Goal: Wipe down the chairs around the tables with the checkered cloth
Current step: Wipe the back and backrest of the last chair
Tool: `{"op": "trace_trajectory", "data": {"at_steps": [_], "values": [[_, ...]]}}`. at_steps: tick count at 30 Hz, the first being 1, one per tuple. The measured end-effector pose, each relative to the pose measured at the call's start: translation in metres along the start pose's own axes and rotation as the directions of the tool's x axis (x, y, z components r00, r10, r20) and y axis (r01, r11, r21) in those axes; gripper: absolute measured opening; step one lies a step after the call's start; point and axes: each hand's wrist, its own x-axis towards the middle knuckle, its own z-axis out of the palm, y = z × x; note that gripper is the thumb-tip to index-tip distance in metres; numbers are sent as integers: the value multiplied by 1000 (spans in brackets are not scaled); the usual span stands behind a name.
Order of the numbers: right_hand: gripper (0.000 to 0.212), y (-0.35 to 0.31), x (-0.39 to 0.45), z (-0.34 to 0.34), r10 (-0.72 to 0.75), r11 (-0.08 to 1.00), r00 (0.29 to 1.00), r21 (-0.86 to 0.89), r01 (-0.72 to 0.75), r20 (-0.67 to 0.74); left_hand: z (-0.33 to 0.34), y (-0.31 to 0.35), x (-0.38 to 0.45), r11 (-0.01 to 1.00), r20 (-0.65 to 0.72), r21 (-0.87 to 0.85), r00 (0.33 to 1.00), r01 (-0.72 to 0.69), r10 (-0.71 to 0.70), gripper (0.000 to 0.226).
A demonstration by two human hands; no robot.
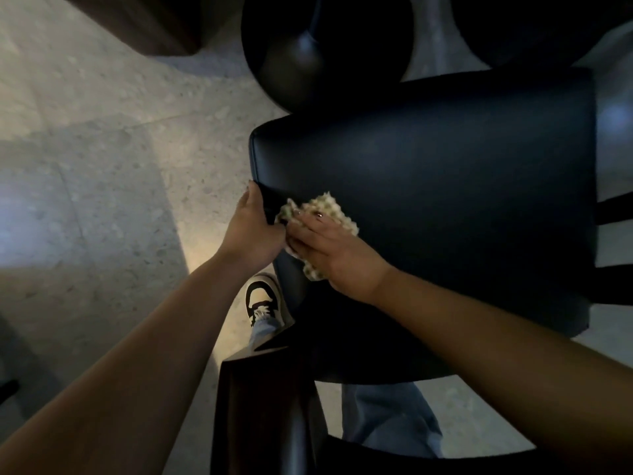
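Note:
A black padded chair (428, 186) fills the middle and right of the head view, seen from above. My left hand (251, 231) grips its near left edge, fingers curled round the rim. Beside it my right hand (329, 252) lies flat on the crumpled pale checkered cloth (329, 209) and presses it against the dark upholstery close to that same edge. Most of the cloth is hidden under my palm; only its fringes show above my fingers and below my palm.
A round dark table base or stool (308, 53) stands just beyond the chair. Speckled grey floor (102, 166) spreads to the left. My shoe (262, 299) and jeans leg are below the chair, with another dark chair part (260, 406) at the bottom.

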Motion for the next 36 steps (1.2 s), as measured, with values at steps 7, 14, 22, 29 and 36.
{"op": "trace_trajectory", "data": {"at_steps": [7,14,22,29,36], "values": [[45,85,14,-50,89,988,982,-109,-108,-168,-4,22,12,967,-33,216,988,-138,148,93],[58,63,10,-68,324,945,840,116,-304,-436,-12,43,24,946,-6,305,993,-112,120,93],[39,50,28,-45,632,749,666,91,-656,-396,-3,42,21,927,-29,366,995,-83,100,93],[51,50,20,-44,524,774,790,-209,-598,-319,3,46,21,917,-41,393,995,-70,94,96],[47,91,14,-62,174,869,931,-396,-298,-320,-15,37,20,804,117,543,970,-243,214,128]]}}
